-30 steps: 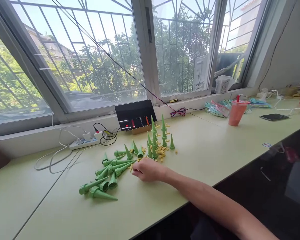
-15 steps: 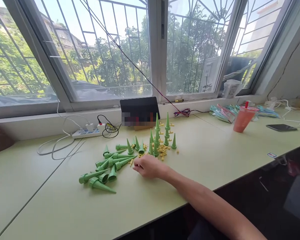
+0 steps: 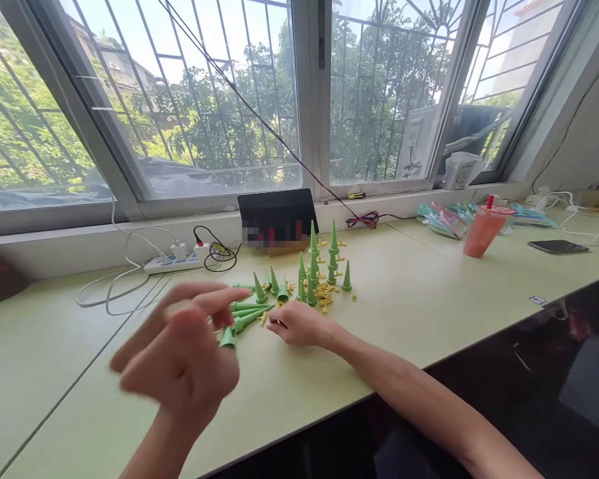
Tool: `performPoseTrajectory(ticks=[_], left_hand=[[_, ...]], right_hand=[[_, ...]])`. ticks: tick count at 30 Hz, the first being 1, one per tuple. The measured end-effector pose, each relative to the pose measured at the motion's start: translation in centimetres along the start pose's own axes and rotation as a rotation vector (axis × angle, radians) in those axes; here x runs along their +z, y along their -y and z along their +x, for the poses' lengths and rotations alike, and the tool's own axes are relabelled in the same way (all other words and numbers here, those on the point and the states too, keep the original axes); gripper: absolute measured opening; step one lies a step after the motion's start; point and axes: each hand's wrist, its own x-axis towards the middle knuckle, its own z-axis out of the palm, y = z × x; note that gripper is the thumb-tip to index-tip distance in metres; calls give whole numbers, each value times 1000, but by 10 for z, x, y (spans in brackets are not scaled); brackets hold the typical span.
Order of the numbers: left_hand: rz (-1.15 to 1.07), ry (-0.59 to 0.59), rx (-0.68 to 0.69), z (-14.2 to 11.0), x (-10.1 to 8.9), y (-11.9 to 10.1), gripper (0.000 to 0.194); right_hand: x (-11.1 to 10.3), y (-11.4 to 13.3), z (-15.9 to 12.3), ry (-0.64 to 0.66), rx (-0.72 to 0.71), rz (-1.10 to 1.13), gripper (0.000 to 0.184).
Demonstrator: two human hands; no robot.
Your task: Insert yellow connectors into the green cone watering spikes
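Observation:
My left hand [image 3: 190, 352] is raised in the foreground, slightly blurred, with its fingers loosely bent and apart and nothing seen in them. Behind it lie several green plastic cone spikes [image 3: 252, 321], partly covered by the hand. My right hand [image 3: 299, 324] rests on the table just right of these spikes, its fingers closed; what they hold, if anything, is hidden. Beside it is a pile of small yellow valve-like pieces [image 3: 325, 293]. Several green spikes [image 3: 333, 246] stand point up behind the hand, some stacked with yellow pieces sticking out sideways.
A dark tablet [image 3: 279, 213] leans by the window sill. On the left is a power strip [image 3: 174, 264] with cables. To the right stand a red drink cup [image 3: 486, 233], plastic bags [image 3: 444, 221] and a phone [image 3: 558, 247]. The table's front edge runs beneath my right forearm.
My left hand has come into view from below, in front of the loose spikes. The right hand stays closed at nearly the same spot. The view has tilted slightly.

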Motion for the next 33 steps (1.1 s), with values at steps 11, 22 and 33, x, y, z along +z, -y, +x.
performPoseTrajectory(ticks=[11,22,33], left_hand=[[387,653,-220,-2,95,68,22],[339,782,-218,-11,96,77,17],[380,899,-265,-25,110,96,43]], right_hand=[[5,-3,2,15,76,-92,24],[10,-3,2,-1,48,-63,25],[10,-3,1,-7,-18,9,22]])
